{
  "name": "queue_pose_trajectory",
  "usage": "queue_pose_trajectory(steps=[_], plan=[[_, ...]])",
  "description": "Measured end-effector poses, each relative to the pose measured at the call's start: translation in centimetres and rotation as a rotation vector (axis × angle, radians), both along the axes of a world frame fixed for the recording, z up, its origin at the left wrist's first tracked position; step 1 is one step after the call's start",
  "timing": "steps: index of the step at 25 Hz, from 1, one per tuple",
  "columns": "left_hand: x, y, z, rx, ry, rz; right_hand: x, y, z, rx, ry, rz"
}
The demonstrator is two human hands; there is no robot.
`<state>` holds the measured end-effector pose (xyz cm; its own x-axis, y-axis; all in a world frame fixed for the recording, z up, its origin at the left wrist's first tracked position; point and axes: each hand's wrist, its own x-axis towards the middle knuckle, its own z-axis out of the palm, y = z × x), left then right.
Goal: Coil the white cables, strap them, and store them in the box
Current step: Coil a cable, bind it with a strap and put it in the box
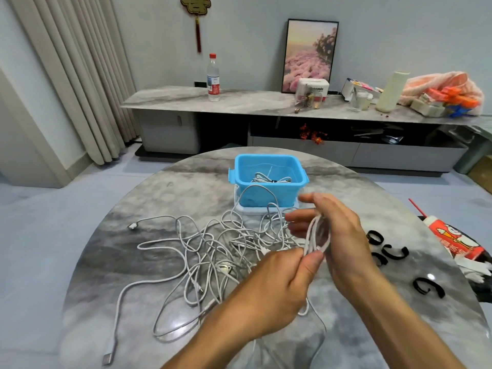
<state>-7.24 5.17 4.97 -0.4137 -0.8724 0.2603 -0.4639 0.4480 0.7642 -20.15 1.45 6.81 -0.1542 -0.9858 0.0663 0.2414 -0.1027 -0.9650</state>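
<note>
Both hands work above the near right part of the round table [149, 198], over the edge of a tangle of white cables [213, 251]. The right hand [338, 235] stands upright with a small coil [318, 235] looped around its palm and fingers, the fingers partly spread and blurred. The left hand [279, 283] pinches the bottom of that coil between thumb and forefinger, its other fingers curled. A loose strand hangs from the coil below the left hand toward the near rim of the table. The tangle spreads across the middle and left of the table, with one plug [132, 225] reaching toward the left edge and another [107, 359] lying right at the near left rim. The blue box [269, 179] sits open at the far side of the table, just behind the hands, resting on a pale lid [255, 210]; a coiled cable already lies inside it. Black straps [394, 253] lie curled on bare tabletop to the right of the hands, one [428, 288] nearer the right rim. A red and white carton [455, 241] lies at the table's right edge. Bare marble is open in front of the arms and left of the box.
</note>
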Motion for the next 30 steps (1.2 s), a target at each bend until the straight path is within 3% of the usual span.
queue_pose_trajectory(steps=[2,5,7,8,11,13,14,17,20,22,25,26,30], plan=[[-0.3,-0.1,0.1,0.142,0.144,-0.037,0.3,0.3,1.0,0.230,-0.380,0.224],[-1.4,0.7,0.3,0.505,0.430,-0.151,-0.2,0.6,2.7,0.377,-0.434,0.089],[-1.9,0.8,0.7,0.681,0.476,-0.232,-1.0,0.7,3.1,0.377,-0.444,0.018],[-1.9,0.6,0.9,0.611,0.395,-0.245,-1.2,0.7,3.0,0.358,-0.425,0.008],[-1.6,0.5,0.8,0.128,0.092,-0.136,-1.4,0.7,2.7,0.200,-0.385,0.040],[-1.3,0.9,0.9,0.140,0.217,-0.086,-1.1,1.0,2.3,0.066,-0.495,0.205],[-1.2,1.0,1.1,0.245,0.395,-0.084,-0.5,1.3,1.7,0.053,-0.530,0.337],[0.4,0.1,2.5,0.564,1.025,-0.092,2.8,3.2,-1.5,0.183,-0.346,0.650],[4.1,-1.6,4.5,0.625,1.410,-0.013,4.7,4.0,-3.2,0.215,0.059,0.800],[6.5,-2.3,5.4,0.577,1.475,0.086,3.7,3.4,-2.0,0.139,0.352,0.797],[6.7,-2.6,5.2,0.503,1.359,0.276,-0.1,1.8,0.4,0.054,0.824,0.635],[6.2,-2.6,5.0,0.511,1.372,0.293,-1.5,1.5,1.3,0.014,0.893,0.562],[4.7,-3.1,4.4,0.505,1.369,0.287,-4.2,1.5,2.9,0.060,0.548,0.351]])
